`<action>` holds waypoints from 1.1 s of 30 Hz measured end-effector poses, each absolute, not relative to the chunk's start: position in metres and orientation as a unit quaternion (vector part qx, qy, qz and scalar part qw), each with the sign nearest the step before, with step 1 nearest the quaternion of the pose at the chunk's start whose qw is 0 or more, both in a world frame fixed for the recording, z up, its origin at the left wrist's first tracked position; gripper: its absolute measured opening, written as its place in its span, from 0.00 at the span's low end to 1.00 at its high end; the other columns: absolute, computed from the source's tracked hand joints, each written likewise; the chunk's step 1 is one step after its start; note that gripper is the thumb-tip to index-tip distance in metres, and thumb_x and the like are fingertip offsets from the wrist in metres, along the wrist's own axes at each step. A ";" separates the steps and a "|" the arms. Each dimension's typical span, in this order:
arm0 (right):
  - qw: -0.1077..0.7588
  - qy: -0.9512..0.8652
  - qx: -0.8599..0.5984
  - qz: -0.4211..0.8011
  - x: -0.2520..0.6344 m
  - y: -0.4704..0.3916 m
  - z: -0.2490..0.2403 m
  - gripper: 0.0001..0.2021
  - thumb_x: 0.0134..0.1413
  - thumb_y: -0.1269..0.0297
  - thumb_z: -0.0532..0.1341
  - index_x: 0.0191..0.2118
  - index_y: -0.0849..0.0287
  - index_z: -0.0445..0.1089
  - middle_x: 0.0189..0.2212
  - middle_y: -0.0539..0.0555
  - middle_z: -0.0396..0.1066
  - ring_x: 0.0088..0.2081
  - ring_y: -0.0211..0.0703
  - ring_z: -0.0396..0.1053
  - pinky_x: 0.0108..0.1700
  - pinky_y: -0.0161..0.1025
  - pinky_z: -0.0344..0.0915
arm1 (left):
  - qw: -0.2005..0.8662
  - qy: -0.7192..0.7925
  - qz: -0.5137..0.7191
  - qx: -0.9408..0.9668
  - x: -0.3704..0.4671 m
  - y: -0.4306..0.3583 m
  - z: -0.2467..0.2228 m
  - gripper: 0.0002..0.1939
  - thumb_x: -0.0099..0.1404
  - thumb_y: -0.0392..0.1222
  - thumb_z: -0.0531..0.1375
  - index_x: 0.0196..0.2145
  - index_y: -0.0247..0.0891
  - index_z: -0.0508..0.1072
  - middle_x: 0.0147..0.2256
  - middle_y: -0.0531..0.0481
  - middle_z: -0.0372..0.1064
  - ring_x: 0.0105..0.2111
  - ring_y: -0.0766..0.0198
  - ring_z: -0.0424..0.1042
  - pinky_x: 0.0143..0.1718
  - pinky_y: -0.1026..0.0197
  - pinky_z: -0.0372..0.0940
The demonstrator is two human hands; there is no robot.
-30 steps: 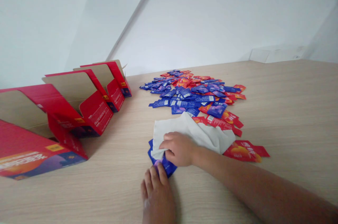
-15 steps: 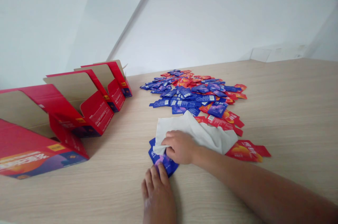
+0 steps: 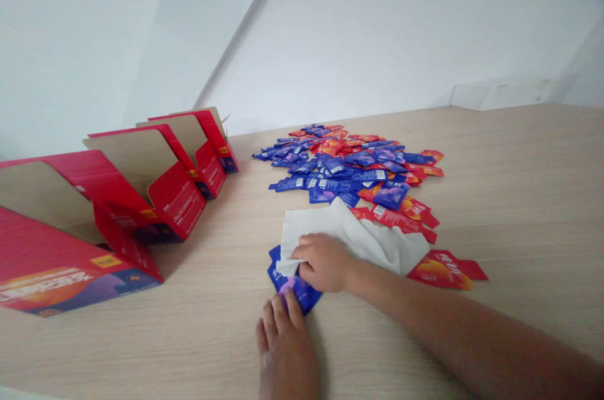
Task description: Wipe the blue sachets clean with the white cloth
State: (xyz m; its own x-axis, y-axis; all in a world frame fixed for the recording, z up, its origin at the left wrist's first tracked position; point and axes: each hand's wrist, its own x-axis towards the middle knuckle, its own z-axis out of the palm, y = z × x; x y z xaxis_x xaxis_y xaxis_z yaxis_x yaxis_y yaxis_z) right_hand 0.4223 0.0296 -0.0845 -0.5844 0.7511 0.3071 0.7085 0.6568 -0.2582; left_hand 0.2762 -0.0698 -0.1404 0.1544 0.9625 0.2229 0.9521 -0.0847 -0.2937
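A blue pouch point(image 3: 306, 297) with a purple print lies flat on the table. Stretched fingers of my left hand point(image 3: 286, 340) rest on its near edge and press it down. My right hand point(image 3: 325, 261) pinches a bunched corner of a white cloth point(image 3: 349, 230), holding it on the pouch's upper part. From there the cloth spreads to the right and hides part of the pouch. Its far edge covers portions of some red pouches point(image 3: 394, 222). A single red pouch point(image 3: 443, 269) sticks out at the cloth's right end.
Beyond the cloth, a loose pile of blue and red pouches point(image 3: 340, 180) spreads across the wooden table point(image 3: 212, 324). Several open red cartons stand in a row on the left, the nearest carton point(image 3: 75, 268) largest in view. A white wall point(image 3: 401, 29) rises behind the table.
The whole view has shifted very slightly. Both hands, the cloth and the blue pouch keep nearly the same positions relative to one another.
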 end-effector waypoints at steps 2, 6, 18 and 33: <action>0.214 -0.886 -0.407 0.053 0.423 0.028 -0.084 0.09 0.51 0.68 0.55 0.34 0.58 0.72 0.32 0.54 0.69 0.36 0.45 0.64 0.40 0.40 0.56 | 0.194 -0.646 0.014 -0.738 0.276 -0.069 -0.142 0.25 0.64 0.26 0.44 0.57 0.33 0.63 0.52 0.37 0.69 0.53 0.50 0.67 0.49 0.51 0.67; 0.234 -0.899 -0.366 0.052 0.421 0.023 -0.083 0.09 0.48 0.69 0.56 0.34 0.58 0.72 0.32 0.54 0.69 0.36 0.45 0.64 0.41 0.40 0.56 | 0.213 -0.641 0.022 -0.738 0.274 -0.069 -0.143 0.25 0.64 0.26 0.44 0.55 0.34 0.66 0.51 0.38 0.70 0.52 0.51 0.68 0.48 0.52 0.68; 0.183 -0.879 -0.439 0.038 0.422 0.029 -0.081 0.09 0.51 0.67 0.54 0.32 0.58 0.73 0.31 0.54 0.69 0.35 0.45 0.64 0.38 0.41 0.55 | 0.226 -0.638 0.013 -0.736 0.274 -0.069 -0.146 0.26 0.63 0.24 0.43 0.55 0.34 0.65 0.51 0.40 0.70 0.51 0.53 0.69 0.47 0.53 0.69; 0.187 -0.898 -0.397 0.033 0.419 0.021 -0.080 0.08 0.52 0.67 0.56 0.32 0.59 0.72 0.34 0.55 0.67 0.37 0.46 0.63 0.40 0.43 0.56 | 0.232 -0.630 0.005 -0.742 0.274 -0.067 -0.146 0.25 0.63 0.25 0.43 0.54 0.33 0.67 0.50 0.38 0.71 0.50 0.52 0.69 0.46 0.52 0.69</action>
